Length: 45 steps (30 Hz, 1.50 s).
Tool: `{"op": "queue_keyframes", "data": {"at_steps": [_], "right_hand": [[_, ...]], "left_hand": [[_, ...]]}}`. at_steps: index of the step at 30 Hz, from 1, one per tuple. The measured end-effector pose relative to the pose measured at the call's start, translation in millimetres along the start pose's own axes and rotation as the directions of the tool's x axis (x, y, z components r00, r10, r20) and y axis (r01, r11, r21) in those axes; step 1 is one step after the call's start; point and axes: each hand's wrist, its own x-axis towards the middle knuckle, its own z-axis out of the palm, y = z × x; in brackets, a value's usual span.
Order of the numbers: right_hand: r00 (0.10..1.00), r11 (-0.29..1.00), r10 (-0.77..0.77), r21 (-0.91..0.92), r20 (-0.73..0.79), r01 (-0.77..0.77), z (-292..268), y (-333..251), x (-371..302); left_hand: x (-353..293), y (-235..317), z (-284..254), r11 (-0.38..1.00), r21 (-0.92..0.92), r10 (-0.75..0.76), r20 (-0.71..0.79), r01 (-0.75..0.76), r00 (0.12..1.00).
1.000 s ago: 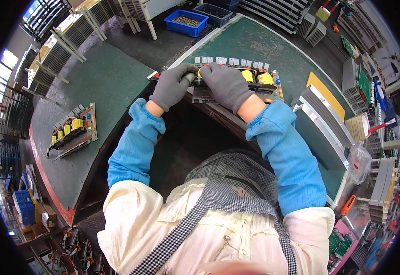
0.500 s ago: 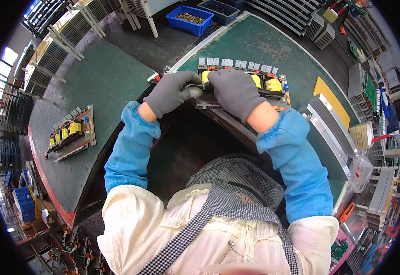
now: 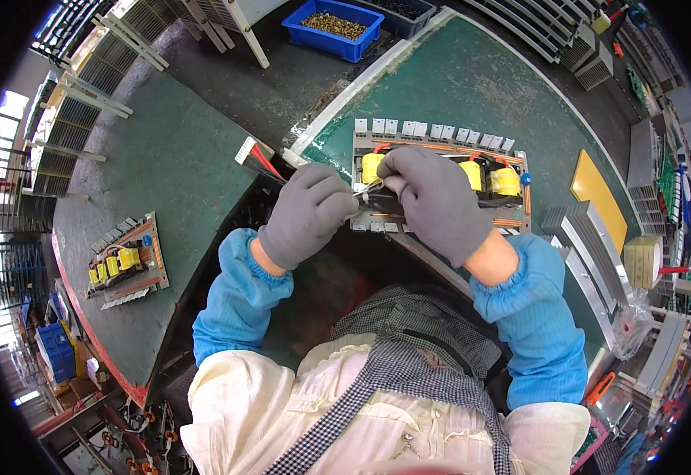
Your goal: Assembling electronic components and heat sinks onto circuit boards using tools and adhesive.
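Note:
A circuit board with yellow-wrapped coils and a row of white metal tabs lies on the green bench before me. At its left end, my right hand, in a grey glove, pinches a thin pale strip that looks like a cable tie. My left hand, gloved too, is closed at the black wire bundle along the board's near side; its fingertips are partly hidden. Red and black wires with a white connector stick out beyond my left hand.
A similar board lies on the left bench. Grey metal heat sinks and a yellow sheet are at the right. A blue bin of small brass-coloured parts stands beyond the benches. A dark gap separates the benches near me.
The view has shifted. My hands have drawn slightly away from the coils, and the pale strip now shows between them. The white connector and its wires stand out more beyond my left hand.

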Motion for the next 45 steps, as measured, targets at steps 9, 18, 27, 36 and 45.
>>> {"op": "queue_keyframes", "data": {"at_steps": [9, 18, 27, 36, 45], "right_hand": [[0.991, 0.998, 0.067, 0.000, 0.112, -0.067, -16, -1, 4], [0.961, 0.974, 0.012, -0.219, 0.275, 0.051, -29, -13, 6], [0.934, 0.887, -0.073, -0.405, 0.350, 0.221, -17, -22, 13], [0.929, 0.937, -0.040, -0.310, 0.367, 0.163, -21, -16, 17], [0.912, 0.929, -0.130, -0.273, 0.390, 0.250, -17, -2, 17]], "left_hand": [[-2, -4, -12, 0.966, -0.159, -0.195, 0.074, 0.204, 0.978], [3, 4, -34, 0.967, 0.192, -0.167, -0.016, 0.167, 0.986], [12, 10, -41, 0.963, 0.172, -0.198, -0.067, 0.207, 0.978], [-58, 22, 0, 0.609, -0.394, -0.700, 0.141, 0.688, 0.700], [-43, 18, 36, 0.181, -0.859, -0.817, 0.140, 0.478, 0.560]]}}
